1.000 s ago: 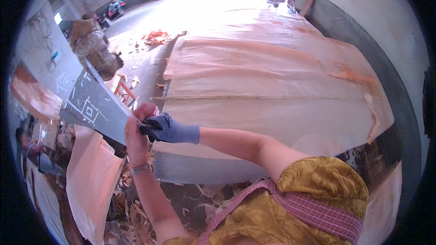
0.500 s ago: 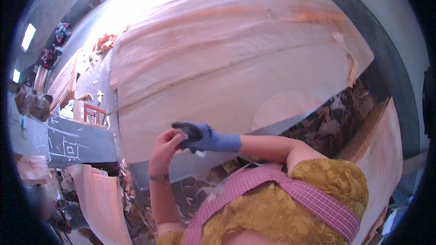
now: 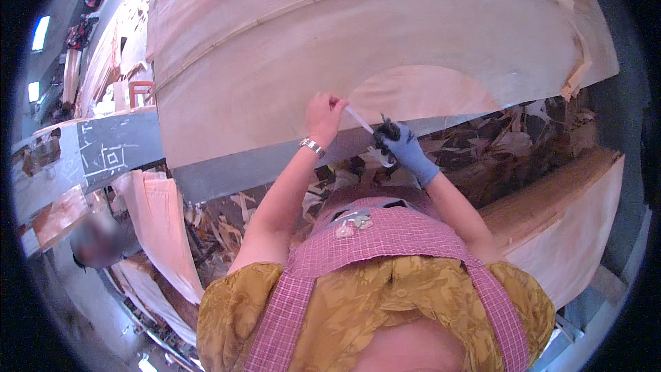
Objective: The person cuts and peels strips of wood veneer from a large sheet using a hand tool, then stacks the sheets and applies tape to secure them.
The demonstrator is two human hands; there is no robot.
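White strip [image 3: 358, 118]: stretched slantwise between both hands, above the edge of the pale sheet [image 3: 261, 76].
Left fingers [image 3: 336, 104]: pinched together on the strip's upper end.
Right glove [image 3: 405, 146]: blue, dark-fingered; curled fingers closed on the lower end.
Strip's look: narrow, straight, flat; finer detail cannot be made out.

White marks [image 3: 112, 158] are being displayed on the grey board [image 3: 148, 139] at the left. A small square is being enclosed by a larger square outline, and straight strokes are being shown beside and above it. Whether letters are being formed by these strokes cannot be told. No readable word, number, label or brand is being presented anywhere.
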